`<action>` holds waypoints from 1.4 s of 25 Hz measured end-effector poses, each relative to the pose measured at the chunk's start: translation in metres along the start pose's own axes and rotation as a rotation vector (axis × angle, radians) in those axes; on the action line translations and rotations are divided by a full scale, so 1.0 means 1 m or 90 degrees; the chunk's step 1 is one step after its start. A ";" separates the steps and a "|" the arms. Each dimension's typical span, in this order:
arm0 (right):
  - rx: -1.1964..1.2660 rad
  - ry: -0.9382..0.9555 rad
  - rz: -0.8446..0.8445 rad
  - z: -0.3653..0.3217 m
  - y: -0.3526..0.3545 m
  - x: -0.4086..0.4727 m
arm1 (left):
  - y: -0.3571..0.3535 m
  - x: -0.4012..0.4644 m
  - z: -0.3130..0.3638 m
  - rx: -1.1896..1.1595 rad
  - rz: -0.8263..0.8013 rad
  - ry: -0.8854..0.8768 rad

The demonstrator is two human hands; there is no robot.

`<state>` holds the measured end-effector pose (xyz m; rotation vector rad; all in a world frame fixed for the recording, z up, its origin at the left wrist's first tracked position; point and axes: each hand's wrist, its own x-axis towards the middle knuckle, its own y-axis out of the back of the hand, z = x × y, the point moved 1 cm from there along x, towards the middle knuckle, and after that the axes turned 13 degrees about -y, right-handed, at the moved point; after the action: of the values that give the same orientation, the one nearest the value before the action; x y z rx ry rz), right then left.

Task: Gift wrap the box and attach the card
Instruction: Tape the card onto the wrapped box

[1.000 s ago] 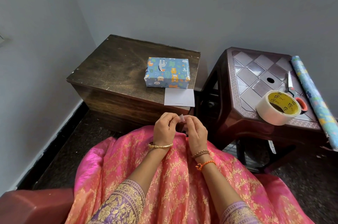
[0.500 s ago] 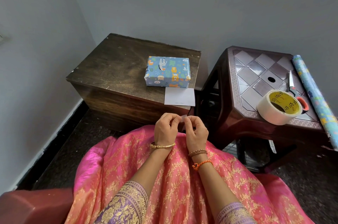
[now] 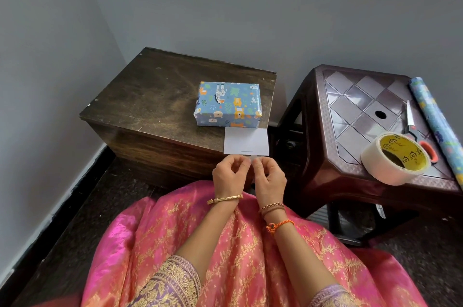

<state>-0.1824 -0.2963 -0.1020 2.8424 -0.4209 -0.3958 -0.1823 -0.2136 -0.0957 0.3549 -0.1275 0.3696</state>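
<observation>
A box wrapped in blue animal-print paper (image 3: 229, 105) sits on the dark wooden table (image 3: 155, 98). A white card (image 3: 246, 141) lies flat just in front of it, at the table's near edge. My left hand (image 3: 229, 176) and my right hand (image 3: 269, 177) are close together just below the card, over my lap. Between their fingertips they pinch a small clear piece of tape (image 3: 252, 160), which is hard to make out.
A brown plastic stool (image 3: 350, 116) stands to the right. On it are a big roll of clear tape (image 3: 395, 159), orange-handled scissors (image 3: 416, 133) and a roll of blue wrapping paper (image 3: 436, 126). Grey walls close the left and back.
Both hands have risen slightly toward the card's near edge, still pinching the tape piece between them. The box and card have not moved.
</observation>
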 end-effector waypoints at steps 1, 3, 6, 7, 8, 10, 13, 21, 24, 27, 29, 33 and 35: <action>-0.018 0.003 0.005 -0.003 -0.001 0.003 | -0.001 0.005 0.000 0.001 0.003 0.008; -0.050 0.006 0.029 -0.011 -0.004 0.011 | -0.004 0.014 0.003 0.004 0.009 0.016; -0.141 -0.009 0.115 -0.026 -0.009 0.024 | -0.010 0.033 0.011 0.040 0.024 0.015; -0.173 -0.018 0.133 -0.031 -0.011 0.029 | -0.012 0.041 0.014 0.065 0.021 0.021; -0.198 -0.028 0.141 -0.035 -0.012 0.034 | -0.013 0.049 0.016 0.092 0.013 0.025; -0.250 -0.043 0.137 -0.039 -0.016 0.044 | -0.015 0.061 0.016 0.145 -0.014 0.013; -0.314 -0.056 0.129 -0.039 -0.020 0.052 | -0.014 0.071 0.013 0.226 -0.065 -0.002; -0.246 -0.125 0.125 -0.036 -0.022 0.052 | -0.012 0.077 0.013 0.237 -0.077 0.027; -0.208 -0.150 0.138 -0.036 -0.024 0.052 | -0.011 0.080 0.013 0.225 -0.088 0.046; -0.166 -0.149 0.166 -0.033 -0.031 0.048 | -0.010 0.082 0.012 0.224 -0.099 0.053; -0.132 -0.133 0.197 -0.032 -0.034 0.044 | -0.009 0.083 0.012 0.228 -0.100 0.050; -0.037 -0.192 0.202 -0.031 -0.025 0.049 | -0.004 0.081 0.008 0.234 -0.096 0.039; 0.020 -0.263 0.154 -0.030 -0.022 0.051 | -0.005 0.079 0.007 0.234 -0.096 0.039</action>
<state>-0.1208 -0.2859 -0.0916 2.6850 -0.8420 -0.9339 -0.1074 -0.1943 -0.0756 0.7109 0.0279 0.2532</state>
